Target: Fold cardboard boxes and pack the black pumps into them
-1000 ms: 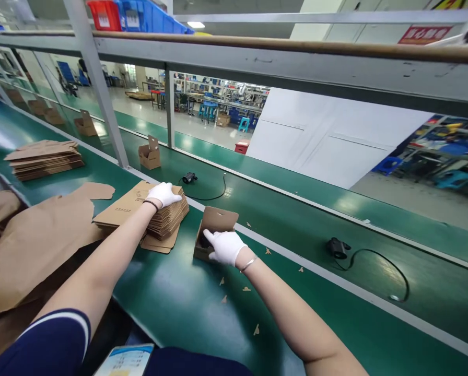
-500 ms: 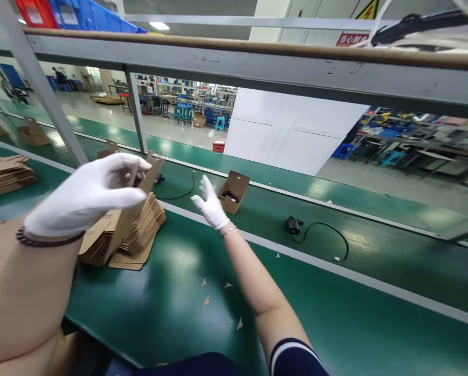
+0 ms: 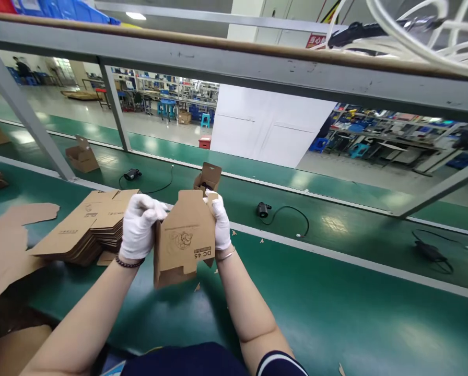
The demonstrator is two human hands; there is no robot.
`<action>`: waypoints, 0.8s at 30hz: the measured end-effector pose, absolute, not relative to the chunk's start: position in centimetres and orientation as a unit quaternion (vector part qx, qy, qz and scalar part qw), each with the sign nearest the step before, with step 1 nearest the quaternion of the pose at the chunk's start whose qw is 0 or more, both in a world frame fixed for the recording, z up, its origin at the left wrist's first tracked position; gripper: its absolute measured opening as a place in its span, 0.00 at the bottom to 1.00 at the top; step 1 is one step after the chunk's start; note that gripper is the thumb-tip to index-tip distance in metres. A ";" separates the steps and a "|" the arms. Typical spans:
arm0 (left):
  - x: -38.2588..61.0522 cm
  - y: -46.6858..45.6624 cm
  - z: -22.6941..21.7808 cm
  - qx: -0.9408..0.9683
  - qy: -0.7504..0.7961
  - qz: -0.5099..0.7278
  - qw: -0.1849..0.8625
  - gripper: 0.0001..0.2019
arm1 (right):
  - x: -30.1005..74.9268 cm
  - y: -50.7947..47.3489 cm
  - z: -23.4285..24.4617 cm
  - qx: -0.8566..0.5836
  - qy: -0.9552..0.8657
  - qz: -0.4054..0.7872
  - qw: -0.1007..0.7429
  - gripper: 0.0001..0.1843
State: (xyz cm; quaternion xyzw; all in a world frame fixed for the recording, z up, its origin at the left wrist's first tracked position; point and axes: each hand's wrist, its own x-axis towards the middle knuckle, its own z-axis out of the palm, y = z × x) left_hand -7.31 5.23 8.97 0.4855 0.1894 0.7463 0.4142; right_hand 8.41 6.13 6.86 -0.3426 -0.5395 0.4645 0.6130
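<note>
A brown cardboard box [image 3: 187, 237], partly folded and printed "DC 45" upside down, is held up in front of me between both white-gloved hands. My left hand [image 3: 138, 224] grips its left edge with curled fingers. On the opposite side my right hand [image 3: 220, 219] is closed round the right edge near the top flaps. Just behind it stands an open carton [image 3: 211, 175] with something dark inside. To the left lies a stack of flat cardboard blanks [image 3: 85, 224], the same brown with printing.
Small black pumps with cables lie along the far belt: one pump [image 3: 132, 174] left, another pump [image 3: 262, 210] centre, a dark cabled part [image 3: 430, 251] right. An open box [image 3: 82, 154] stands far left. A metal shelf rail [image 3: 234, 57] crosses above. Cardboard scraps [image 3: 197, 287] dot the green surface.
The cardboard in my left hand has come rightward, away from the stack, and opened into a box shape. My right hand, open before, has closed on it. The view has shifted right.
</note>
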 end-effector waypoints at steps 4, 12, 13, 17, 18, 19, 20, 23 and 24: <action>-7.5 5.7 8.9 0.480 0.257 0.757 0.362 0.19 | 8.5 5.0 6.3 -0.314 -0.617 0.462 0.555 0.38; -6.8 5.0 7.5 0.649 0.385 0.603 0.259 0.23 | 8.3 5.2 5.3 -0.417 -0.592 0.290 0.625 0.20; -6.7 4.8 7.3 0.645 0.401 0.601 0.249 0.20 | 8.2 5.1 5.3 -0.415 -0.595 0.277 0.630 0.17; -6.8 4.3 6.6 0.648 0.419 0.616 0.162 0.12 | 8.1 4.2 5.4 -0.399 -0.624 0.235 0.629 0.13; -6.9 4.2 6.5 0.662 0.413 0.608 0.149 0.13 | 8.2 4.0 5.6 -0.398 -0.634 0.228 0.622 0.13; -7.0 4.1 6.4 0.675 0.405 0.600 0.143 0.14 | 8.3 3.8 5.7 -0.399 -0.643 0.222 0.615 0.13; -7.1 4.0 6.4 0.684 0.399 0.594 0.143 0.16 | 8.4 3.7 5.9 -0.401 -0.651 0.213 0.608 0.14; -7.4 3.7 6.5 0.693 0.385 0.587 0.164 0.20 | 8.8 3.8 6.2 -0.404 -0.671 0.181 0.594 0.16; -7.6 3.7 6.5 0.703 0.389 0.568 0.179 0.18 | 9.0 3.9 6.2 -0.405 -0.674 0.174 0.593 0.15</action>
